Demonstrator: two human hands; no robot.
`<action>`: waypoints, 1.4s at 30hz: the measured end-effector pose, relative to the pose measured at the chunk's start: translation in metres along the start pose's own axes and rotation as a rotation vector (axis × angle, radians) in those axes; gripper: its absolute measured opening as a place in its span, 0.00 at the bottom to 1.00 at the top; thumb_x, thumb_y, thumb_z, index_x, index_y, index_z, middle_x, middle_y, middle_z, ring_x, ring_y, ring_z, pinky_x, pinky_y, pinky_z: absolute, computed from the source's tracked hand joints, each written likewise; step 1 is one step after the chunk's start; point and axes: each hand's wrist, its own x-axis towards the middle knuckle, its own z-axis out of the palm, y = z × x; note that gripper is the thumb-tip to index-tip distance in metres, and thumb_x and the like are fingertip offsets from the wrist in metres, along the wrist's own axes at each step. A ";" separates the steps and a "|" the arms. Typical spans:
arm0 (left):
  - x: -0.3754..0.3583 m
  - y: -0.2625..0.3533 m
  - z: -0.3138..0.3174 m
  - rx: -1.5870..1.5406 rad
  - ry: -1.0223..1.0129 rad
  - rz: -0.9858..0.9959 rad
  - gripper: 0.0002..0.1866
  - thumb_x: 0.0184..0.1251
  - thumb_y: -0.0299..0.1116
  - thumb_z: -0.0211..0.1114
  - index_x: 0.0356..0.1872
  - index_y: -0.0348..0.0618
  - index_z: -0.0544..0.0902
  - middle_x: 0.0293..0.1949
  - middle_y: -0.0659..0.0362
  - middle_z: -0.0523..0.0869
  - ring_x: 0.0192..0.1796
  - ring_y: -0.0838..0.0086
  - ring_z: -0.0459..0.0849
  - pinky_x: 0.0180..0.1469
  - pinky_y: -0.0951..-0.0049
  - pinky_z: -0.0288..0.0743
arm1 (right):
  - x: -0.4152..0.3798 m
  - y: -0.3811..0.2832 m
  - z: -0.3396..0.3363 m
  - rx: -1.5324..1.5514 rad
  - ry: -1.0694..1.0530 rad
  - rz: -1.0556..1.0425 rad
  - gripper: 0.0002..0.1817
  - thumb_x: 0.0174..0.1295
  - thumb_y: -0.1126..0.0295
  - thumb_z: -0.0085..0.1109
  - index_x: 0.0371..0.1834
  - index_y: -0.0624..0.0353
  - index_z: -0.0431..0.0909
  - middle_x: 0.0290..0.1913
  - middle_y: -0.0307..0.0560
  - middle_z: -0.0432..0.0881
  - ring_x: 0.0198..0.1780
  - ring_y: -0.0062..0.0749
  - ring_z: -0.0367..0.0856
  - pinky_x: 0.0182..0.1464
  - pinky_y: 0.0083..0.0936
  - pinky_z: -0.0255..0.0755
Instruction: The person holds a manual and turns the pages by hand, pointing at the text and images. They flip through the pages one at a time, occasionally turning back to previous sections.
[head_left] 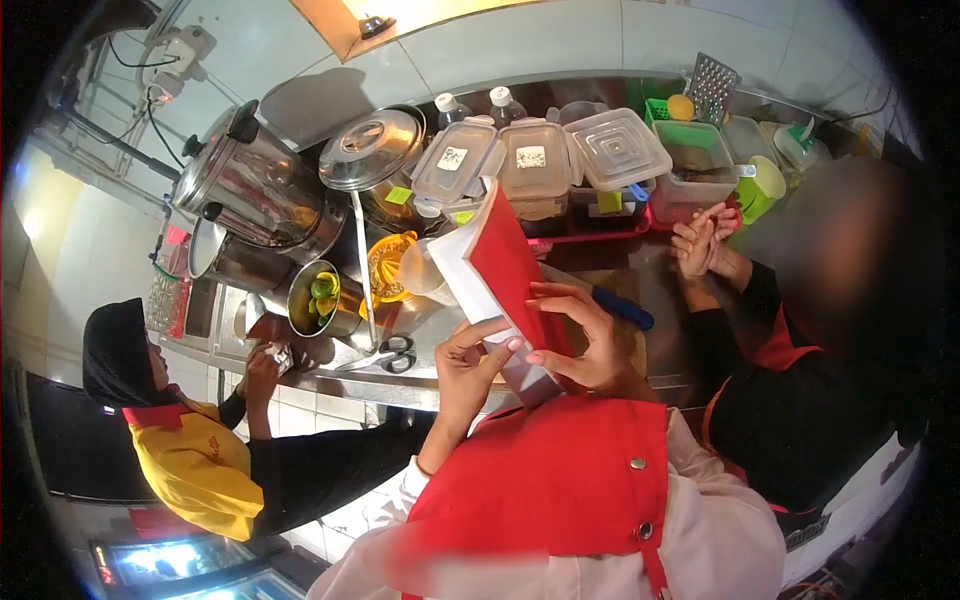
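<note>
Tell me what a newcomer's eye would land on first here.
Probably the folded red-and-white piece in the centre, held between the left hand and right hand. After that, the big lidded steel pot at the counter's left end, and the bright orange juicer between that pot and the folded piece.

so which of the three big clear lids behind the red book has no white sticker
The right-hand lid, farthest from the steel pots; the left lid and middle lid each carry a white sticker.
</note>
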 end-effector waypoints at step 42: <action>0.018 -0.023 -0.073 0.081 0.556 0.089 0.08 0.74 0.34 0.53 0.38 0.40 0.74 0.32 0.68 0.72 0.34 0.87 0.66 0.39 0.84 0.61 | -0.019 0.068 -0.050 -0.053 0.424 0.327 0.21 0.62 0.78 0.56 0.59 0.65 0.65 0.50 0.50 0.79 0.53 0.28 0.76 0.54 0.27 0.73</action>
